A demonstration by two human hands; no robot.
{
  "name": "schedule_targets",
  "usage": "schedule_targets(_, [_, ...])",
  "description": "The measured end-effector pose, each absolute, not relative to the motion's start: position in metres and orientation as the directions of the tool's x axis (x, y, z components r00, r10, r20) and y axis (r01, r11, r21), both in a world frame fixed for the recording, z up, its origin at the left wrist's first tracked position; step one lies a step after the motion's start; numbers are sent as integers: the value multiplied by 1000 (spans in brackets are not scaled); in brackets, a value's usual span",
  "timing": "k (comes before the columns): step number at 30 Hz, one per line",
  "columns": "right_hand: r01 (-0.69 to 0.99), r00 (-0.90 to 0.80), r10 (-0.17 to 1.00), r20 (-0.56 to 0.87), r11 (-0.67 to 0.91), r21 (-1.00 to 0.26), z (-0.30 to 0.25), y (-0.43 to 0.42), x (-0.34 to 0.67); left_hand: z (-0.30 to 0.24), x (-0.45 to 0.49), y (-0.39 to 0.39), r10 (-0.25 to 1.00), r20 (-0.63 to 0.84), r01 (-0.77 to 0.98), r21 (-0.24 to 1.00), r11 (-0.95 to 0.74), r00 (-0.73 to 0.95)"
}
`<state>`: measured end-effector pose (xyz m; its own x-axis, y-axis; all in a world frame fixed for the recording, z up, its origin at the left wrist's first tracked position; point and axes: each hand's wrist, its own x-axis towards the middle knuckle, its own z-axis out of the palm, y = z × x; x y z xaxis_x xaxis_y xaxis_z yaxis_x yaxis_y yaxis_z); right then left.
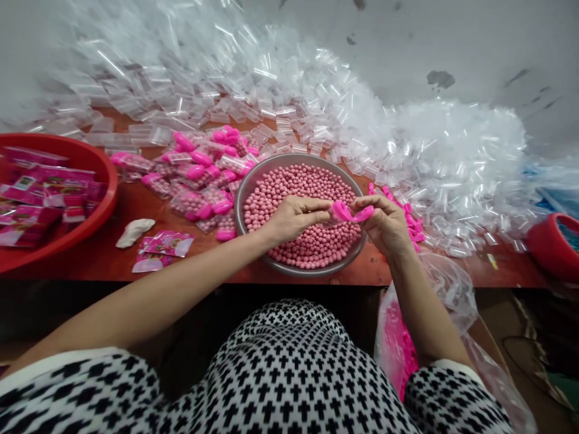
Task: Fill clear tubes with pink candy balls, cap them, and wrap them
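Note:
Above a grey metal bowl [242, 223] of pink round beads [307, 256], my two hands are close together. My left hand [296, 218] is closed in a pinch on a clear plastic tube [332, 218], which is mostly hidden by the fingers. At the tube's right end is a bright pink plastic cap [342, 211] in two joined rounded parts. The thumb and fingers of my right hand [384, 222] are closed on the cap's right part. Left of the bowl lie several bead-filled tubes with pink caps [201, 158].
Clear empty tubes [271, 78] are heaped along the wall. Loose pink caps [412, 223] lie right of the bowl. A red basin [106, 211] holds pink packets, with more packets [169, 242] and a white lump [134, 232] nearby. A plastic bag [395, 349] hangs below the table edge.

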<state>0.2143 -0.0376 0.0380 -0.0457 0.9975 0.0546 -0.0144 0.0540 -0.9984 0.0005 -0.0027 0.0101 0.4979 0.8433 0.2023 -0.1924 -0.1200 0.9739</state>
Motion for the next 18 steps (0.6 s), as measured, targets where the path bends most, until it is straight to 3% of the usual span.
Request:
schedule_targets(4, [-68,-285,940,-185,-213,-975,45,-33,198,7,0,-3,829,331,-113,942,-315,451])
schedule_targets(7, [-105,-371,880,-297,-357,-928,44,-34,190,7,-2,-3,819,372,-87,923,-374,436])
schedule_targets(13, [-151,-223,934,-278,-315,-937,33,-35,176,9,-4,-2,808,375,-84,921,-380,454])
schedule_targets(18, [-173,-204,937,-283,-319,-932,26,-32,167,8,1,-2,820,373,-72,922,-381,434])
